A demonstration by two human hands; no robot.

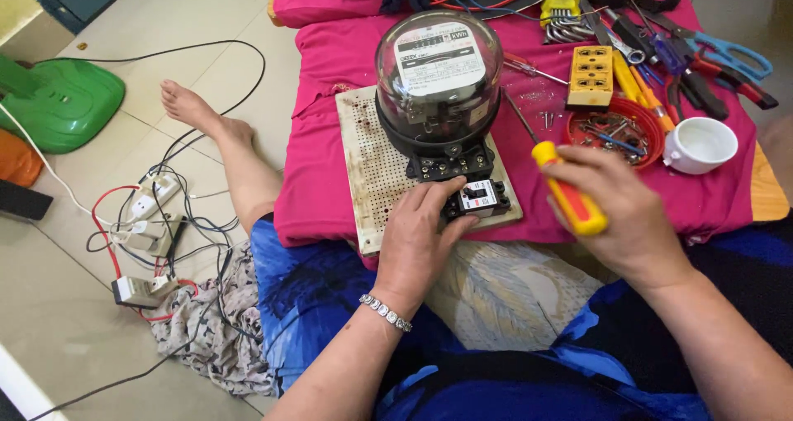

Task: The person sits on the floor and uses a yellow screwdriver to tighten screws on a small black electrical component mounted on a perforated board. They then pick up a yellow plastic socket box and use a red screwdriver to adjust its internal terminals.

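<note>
Left hand fingers pinching small black breaker, sitting on perforated board just below glass-domed meter. Right hand wrapped round yellow-red screwdriver, tip up over pink cloth. Red bowl of screws, white cup nearby.

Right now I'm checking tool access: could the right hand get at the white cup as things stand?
Probably yes. The right hand is near the white cup, with only bare pink cloth between them. But it grips a yellow-and-red screwdriver, so it would likely need to put that down first.
</note>
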